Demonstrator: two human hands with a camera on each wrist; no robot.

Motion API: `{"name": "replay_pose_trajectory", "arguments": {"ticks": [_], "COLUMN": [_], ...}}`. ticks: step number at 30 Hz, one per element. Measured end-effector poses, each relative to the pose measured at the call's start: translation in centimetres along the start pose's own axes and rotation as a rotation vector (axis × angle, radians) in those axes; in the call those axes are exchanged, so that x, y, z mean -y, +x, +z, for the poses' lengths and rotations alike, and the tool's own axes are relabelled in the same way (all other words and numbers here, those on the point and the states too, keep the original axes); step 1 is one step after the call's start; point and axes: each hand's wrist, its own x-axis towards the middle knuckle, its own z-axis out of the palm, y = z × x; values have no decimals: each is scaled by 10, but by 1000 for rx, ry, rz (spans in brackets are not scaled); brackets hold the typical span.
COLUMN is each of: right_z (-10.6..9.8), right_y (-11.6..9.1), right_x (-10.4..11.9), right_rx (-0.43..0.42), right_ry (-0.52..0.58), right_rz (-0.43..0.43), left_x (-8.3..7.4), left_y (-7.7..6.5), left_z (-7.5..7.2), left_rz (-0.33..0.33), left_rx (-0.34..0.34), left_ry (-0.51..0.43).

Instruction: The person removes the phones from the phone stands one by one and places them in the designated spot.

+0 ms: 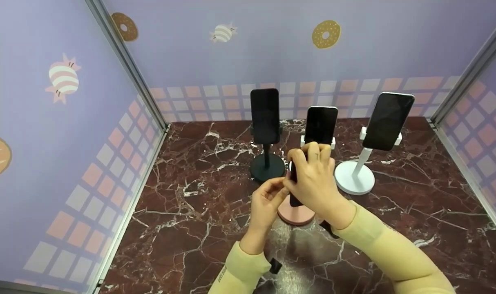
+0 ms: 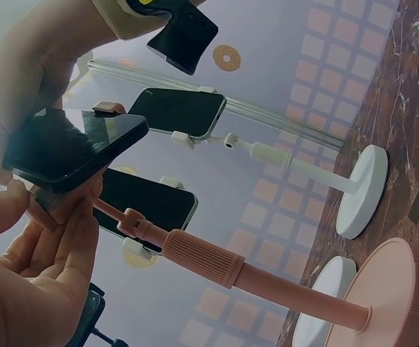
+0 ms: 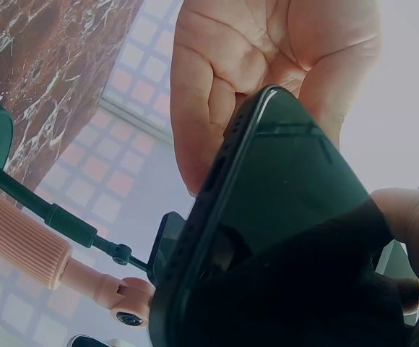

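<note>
A pink phone stand stands upright on the table, its ribbed collar and round base showing in the left wrist view. At its top is a black smartphone, tilted, with the dark screen up. My right hand grips this phone, with the thumb along its edge in the right wrist view. My left hand is at the near left side of the stand's head, thumb and fingers pinching the pink clamp. Behind the phone, part of the clamp is hidden by the hands.
Three more stands hold phones upright: a dark green stand at the back left, a white stand behind my right hand, and another white stand to the right. Patterned panels wall in the dark red marbled table.
</note>
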Motion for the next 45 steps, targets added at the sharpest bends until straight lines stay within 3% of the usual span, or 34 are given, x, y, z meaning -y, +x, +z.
{"name": "replay_pose_trajectory", "arguments": {"ticks": [25, 45], "right_z": [-1, 1], "right_y": [-1, 1], "right_x": [-5, -2], "right_rx": [-28, -29], "right_ry": [89, 116], "right_rz": [-43, -76], "left_x": [1, 2], "left_y": [1, 2], "left_z": [-2, -4], "left_rz": [50, 15], "left_rx": [47, 21], "left_ry": [11, 35]}}
